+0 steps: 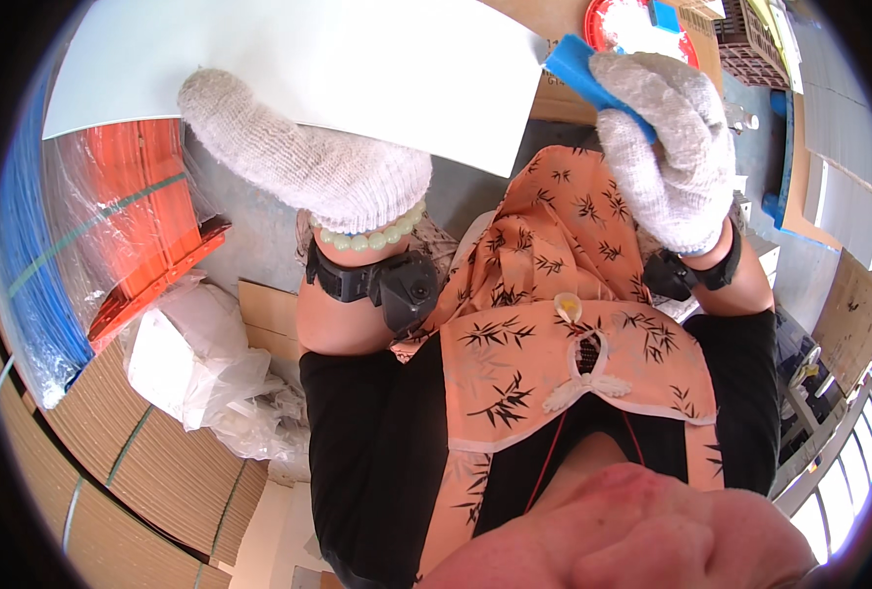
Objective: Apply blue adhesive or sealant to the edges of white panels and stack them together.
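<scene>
Wearer's head [642,535] nearest; right hand [667,147] clamps blue block [581,75], long axis forward-left toward white panel [387,69]'s right edge; left hand [303,172] overlaps panel, grip unclear.

Two gloves [294,162], one white panel [328,59], two wristbands [343,280]

Ahead of you, support under large white flat panel [357,69] hidden. To its right, brown cardboard box [573,110] appears to bear round red plastic basin [590,22] of white material, blue rectangular block [665,16] on top. Around you, smooth grey floor [249,221]; film-wrapped orange stack [146,177] at your left, base contact unclear.
</scene>
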Action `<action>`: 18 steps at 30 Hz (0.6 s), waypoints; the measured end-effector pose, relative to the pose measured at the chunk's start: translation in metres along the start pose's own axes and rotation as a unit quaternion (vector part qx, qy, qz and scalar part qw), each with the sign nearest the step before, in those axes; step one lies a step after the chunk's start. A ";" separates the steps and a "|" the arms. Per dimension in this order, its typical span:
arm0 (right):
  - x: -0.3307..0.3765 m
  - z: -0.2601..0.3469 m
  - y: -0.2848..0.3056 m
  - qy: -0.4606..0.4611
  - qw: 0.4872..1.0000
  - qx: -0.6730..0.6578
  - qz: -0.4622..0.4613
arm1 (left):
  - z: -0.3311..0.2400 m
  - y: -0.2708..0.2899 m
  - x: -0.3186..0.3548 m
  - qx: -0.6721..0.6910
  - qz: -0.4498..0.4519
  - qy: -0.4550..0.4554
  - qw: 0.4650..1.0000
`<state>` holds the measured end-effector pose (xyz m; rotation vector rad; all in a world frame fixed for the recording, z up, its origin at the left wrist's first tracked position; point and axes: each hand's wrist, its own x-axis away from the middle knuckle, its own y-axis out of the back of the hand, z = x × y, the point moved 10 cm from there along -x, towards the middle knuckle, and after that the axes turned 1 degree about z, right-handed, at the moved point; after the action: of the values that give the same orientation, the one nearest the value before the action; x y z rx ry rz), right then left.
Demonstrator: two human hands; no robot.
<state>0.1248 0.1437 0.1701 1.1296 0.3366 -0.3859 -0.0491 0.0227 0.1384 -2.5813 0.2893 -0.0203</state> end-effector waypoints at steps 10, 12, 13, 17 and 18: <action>0.001 0.004 0.003 0.023 1.000 0.010 -0.013 | -0.007 -0.002 -0.005 0.086 0.077 -0.012 0.993; 0.001 0.006 0.000 0.017 1.000 0.009 -0.002 | -0.003 -0.011 0.001 0.202 0.185 0.028 0.961; 0.001 0.005 -0.003 0.009 1.000 0.008 0.010 | -0.006 -0.013 0.003 0.123 0.100 0.009 0.987; 0.001 0.003 -0.004 0.009 1.000 0.000 0.015 | -0.008 -0.010 0.005 -0.030 -0.016 -0.036 0.999; 0.001 0.002 -0.001 0.001 1.000 0.003 0.009 | -0.007 -0.007 0.003 -0.054 -0.026 -0.043 0.997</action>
<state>0.1256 0.1411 0.1699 1.1381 0.3279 -0.3706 -0.0456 0.0240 0.1479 -2.6882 0.1949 0.0905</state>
